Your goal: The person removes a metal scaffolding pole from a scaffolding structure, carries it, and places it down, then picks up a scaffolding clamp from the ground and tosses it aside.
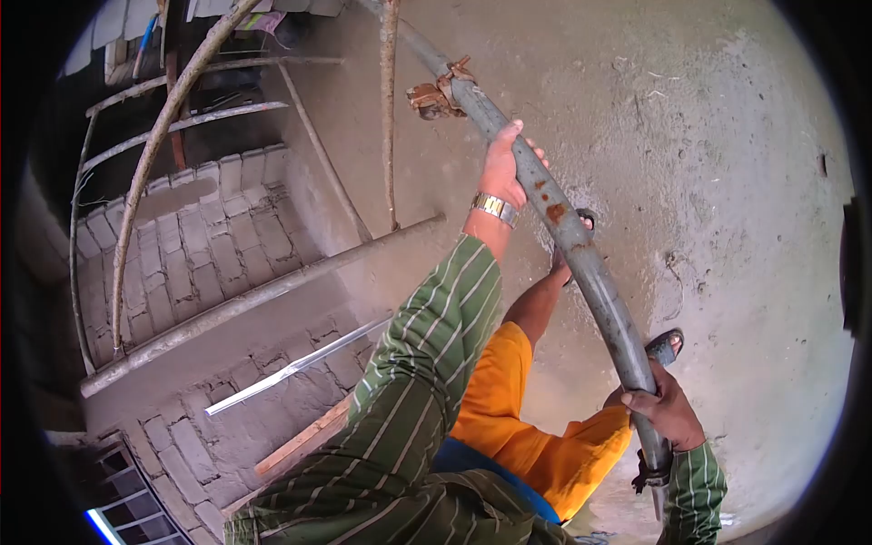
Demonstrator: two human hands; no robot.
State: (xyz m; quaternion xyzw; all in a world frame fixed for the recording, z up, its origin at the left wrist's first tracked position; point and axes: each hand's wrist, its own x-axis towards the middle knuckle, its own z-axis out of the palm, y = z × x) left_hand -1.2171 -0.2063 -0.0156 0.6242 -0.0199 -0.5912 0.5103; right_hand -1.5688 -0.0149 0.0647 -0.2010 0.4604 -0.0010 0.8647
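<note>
A long grey pipe point(595, 282) with rusty patches runs diagonally from the top centre to the lower right. My left hand point(507, 163), with a metal watch at the wrist, is wrapped round its upper part. Lower down, near the pipe's bottom end, my right hand point(665, 409) grips it too. Brown cloth point(436, 100) is tied round the pipe above my left hand. Below my right hand a dark tie point(650, 474) goes round it.
At the left, wooden poles point(154, 154) rise from a thick horizontal pole point(254, 300) before a brick wall point(209, 236). A shiny metal strip point(300, 363) and a wooden plank point(304, 438) lie below. Sandalled feet point(666, 346) stand on the wet grey floor point(754, 227).
</note>
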